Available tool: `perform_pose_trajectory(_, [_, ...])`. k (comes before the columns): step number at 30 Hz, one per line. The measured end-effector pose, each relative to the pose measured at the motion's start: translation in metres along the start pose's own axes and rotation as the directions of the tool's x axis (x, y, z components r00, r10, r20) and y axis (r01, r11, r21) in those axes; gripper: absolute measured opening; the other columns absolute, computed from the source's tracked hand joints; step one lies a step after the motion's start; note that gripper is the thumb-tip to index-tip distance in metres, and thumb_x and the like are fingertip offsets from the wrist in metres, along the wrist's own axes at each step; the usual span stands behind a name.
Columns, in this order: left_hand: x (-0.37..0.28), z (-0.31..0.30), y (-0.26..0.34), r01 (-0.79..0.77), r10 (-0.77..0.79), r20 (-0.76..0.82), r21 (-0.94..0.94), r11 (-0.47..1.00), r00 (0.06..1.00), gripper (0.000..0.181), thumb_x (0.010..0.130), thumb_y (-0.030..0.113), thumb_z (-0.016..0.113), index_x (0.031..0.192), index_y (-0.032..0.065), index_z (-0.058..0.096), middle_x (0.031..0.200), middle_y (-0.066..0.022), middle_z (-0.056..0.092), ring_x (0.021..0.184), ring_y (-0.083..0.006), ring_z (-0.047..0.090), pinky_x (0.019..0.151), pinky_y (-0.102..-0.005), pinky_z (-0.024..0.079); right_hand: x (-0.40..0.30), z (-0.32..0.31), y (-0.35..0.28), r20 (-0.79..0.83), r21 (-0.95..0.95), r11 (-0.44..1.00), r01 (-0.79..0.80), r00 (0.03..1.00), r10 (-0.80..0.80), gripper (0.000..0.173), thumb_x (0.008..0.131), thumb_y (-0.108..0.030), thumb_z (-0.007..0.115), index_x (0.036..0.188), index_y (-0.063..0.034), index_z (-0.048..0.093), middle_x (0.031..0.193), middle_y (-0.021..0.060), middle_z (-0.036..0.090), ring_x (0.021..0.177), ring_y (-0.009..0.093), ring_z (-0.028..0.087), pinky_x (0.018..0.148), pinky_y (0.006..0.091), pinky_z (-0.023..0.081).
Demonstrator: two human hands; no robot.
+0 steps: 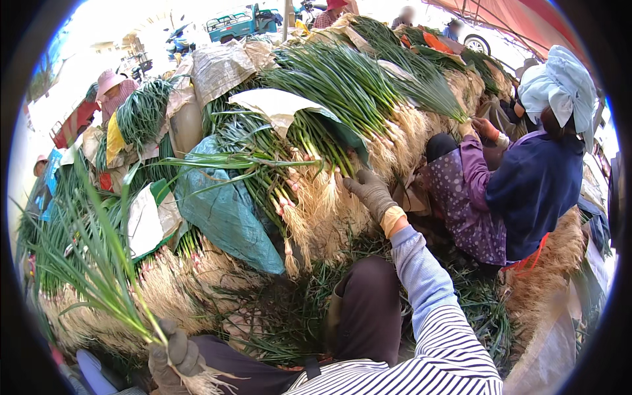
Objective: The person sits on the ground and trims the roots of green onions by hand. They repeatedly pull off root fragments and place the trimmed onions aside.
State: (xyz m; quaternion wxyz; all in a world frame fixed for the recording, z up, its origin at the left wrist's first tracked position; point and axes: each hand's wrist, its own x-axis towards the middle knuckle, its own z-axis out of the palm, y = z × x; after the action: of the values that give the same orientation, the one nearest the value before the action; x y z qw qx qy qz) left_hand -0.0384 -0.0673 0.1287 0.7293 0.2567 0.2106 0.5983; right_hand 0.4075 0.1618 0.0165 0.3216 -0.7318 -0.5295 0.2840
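Observation:
My left hand (177,356), in a grey-brown work glove, grips a small bunch of green garlic plants (140,311) at bottom left. Long leaves fan up from that fist, and pale roots hang below it. With the arm stretched forward, my right hand (373,195), gloved and cuffed in tan at the wrist, is at the front of a large heap of green garlic (316,192). Its thumb and forefinger meet the lower stalks there; whether they pinch one is unclear. Pinkish bulbs and shaggy roots on this heap face me.
A blue-green plastic sheet (222,207) and a white sack (281,106) partly cover the heap. Cut leaves (296,316) litter the ground around my knees. At right a co-worker (523,173) in a pale blue head covering handles another bunch. More rooted bundles (548,276) lie behind them.

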Motion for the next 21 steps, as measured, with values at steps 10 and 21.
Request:
perform_pose_trajectory(10, [0.225, 0.064, -0.168, 0.14, -0.192, 0.033, 0.567, 0.812, 0.981, 0.045, 0.085, 0.027, 0.072, 0.12, 0.0029, 0.057, 0.117, -0.0101, 0.064, 0.107, -0.0191, 0.063, 0.079, -0.0272, 0.054, -0.036, 0.026, 0.009, -0.016, 0.543, 0.813, 0.209, 0.971, -0.239, 0.028, 0.091, -0.027, 0.065, 0.105, -0.003, 0.061, 0.08, 0.0018, 0.059, 0.061, 0.013, 0.052, 0.057, 0.0288, 0.043])
perform_pose_trajectory(21, [0.203, 0.039, -0.177, 0.373, -0.372, -0.061, 0.299, 0.878, 0.926, 0.022, 0.076, 0.013, 0.072, 0.089, 0.0062, 0.056, 0.083, -0.009, 0.063, 0.085, -0.0247, 0.066, 0.076, -0.0355, 0.056, -0.056, 0.006, -0.047, -0.324, 0.006, 0.702, 0.712, 0.666, -0.672, 0.043, 0.079, -0.003, 0.068, 0.121, -0.0072, 0.06, 0.122, 0.0163, 0.061, 0.09, 0.029, 0.067, 0.077, 0.0355, 0.054])
